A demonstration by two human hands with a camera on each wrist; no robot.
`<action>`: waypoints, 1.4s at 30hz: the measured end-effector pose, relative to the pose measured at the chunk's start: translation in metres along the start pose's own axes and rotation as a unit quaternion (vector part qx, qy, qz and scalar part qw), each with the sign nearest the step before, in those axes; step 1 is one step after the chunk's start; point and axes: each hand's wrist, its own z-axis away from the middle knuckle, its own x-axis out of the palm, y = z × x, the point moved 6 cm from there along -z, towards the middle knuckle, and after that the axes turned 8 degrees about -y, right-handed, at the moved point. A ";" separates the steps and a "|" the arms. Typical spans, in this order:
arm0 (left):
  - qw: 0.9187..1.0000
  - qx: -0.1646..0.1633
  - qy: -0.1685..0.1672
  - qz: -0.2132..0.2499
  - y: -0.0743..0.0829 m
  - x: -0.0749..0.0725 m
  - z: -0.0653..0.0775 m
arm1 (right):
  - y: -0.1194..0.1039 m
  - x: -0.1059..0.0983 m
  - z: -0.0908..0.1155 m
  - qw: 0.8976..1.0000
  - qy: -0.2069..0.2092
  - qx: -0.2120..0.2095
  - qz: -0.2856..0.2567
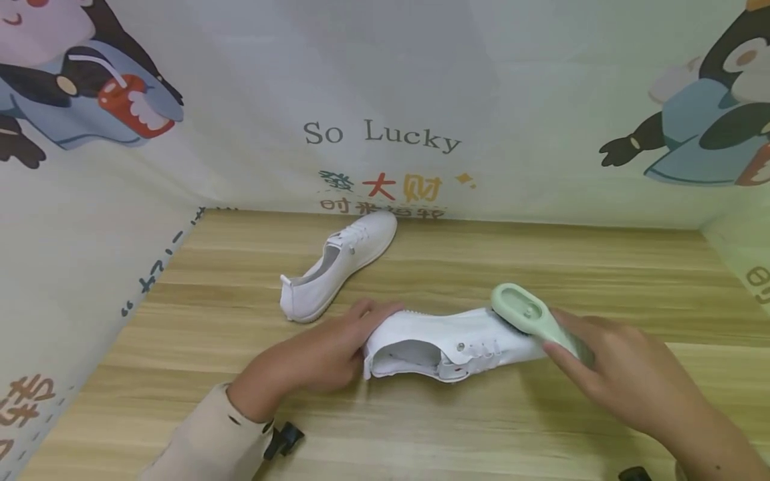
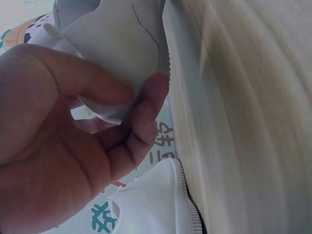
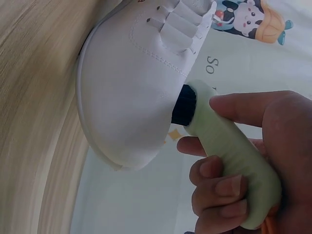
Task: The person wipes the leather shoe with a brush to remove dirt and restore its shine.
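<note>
My left hand [image 1: 327, 347] grips the heel of a white lace-up shoe [image 1: 421, 327], thumb on one side and fingers curled round the other in the left wrist view. The shoe is tilted on its side, its opening facing me and its toe pointing right. In my right hand [image 1: 625, 374] is a pale green brush [image 1: 523, 310], fingers wrapped round its handle. Its dark bristles [image 3: 185, 106] meet the white upper near the toe. A second white shoe [image 1: 339, 267] stands apart behind my left hand, toe pointing away.
Both shoes are on a wood-grain tabletop [image 1: 631, 280]. A pale printed backdrop [image 1: 529, 100] rises along the back and sides, close behind the second shoe's toe. A black clip-like piece [image 1: 284, 441] sits at my left sleeve [image 1: 210, 434].
</note>
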 end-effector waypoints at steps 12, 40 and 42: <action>1.000 0.001 0.015 0.027 -0.007 -0.003 -0.004 | -0.010 -0.001 0.000 0.999 -0.007 0.012 0.042; 0.990 -0.009 0.006 0.142 -0.028 -0.004 -0.011 | -0.057 0.008 -0.013 0.997 -0.004 -0.018 0.073; 0.989 -0.008 0.004 0.147 -0.028 -0.004 -0.012 | -0.062 0.010 -0.016 0.997 -0.007 -0.016 0.073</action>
